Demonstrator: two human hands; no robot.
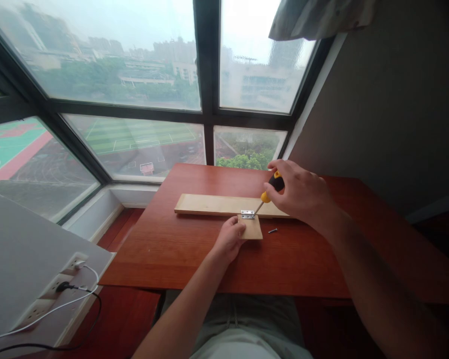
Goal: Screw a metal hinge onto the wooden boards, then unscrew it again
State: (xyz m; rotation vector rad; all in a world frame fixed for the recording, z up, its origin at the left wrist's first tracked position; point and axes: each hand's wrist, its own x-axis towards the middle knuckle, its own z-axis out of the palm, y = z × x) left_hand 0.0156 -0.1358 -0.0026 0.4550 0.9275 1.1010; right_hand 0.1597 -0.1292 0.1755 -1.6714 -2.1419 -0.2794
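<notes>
My right hand [297, 189] grips a screwdriver [276, 182] with a yellow and black handle. Its shaft slants down and to the left, and the tip meets the right side of a small silver hinge [247, 214]. The hinge lies across the edge between a long pale wooden board [209, 203] and a small square wooden piece [251, 230]. Fingers of my left hand [230, 235] are closed on the left side of the small piece, thumb on top. To the right of that piece, a loose screw [272, 231] lies on the table.
The reddish-brown wooden table [172, 259] stands by large windows with dark frames [208, 119]. On the low wall at left, cables are plugged into sockets [58, 285]. A grey cloth [322, 20] hangs at upper right.
</notes>
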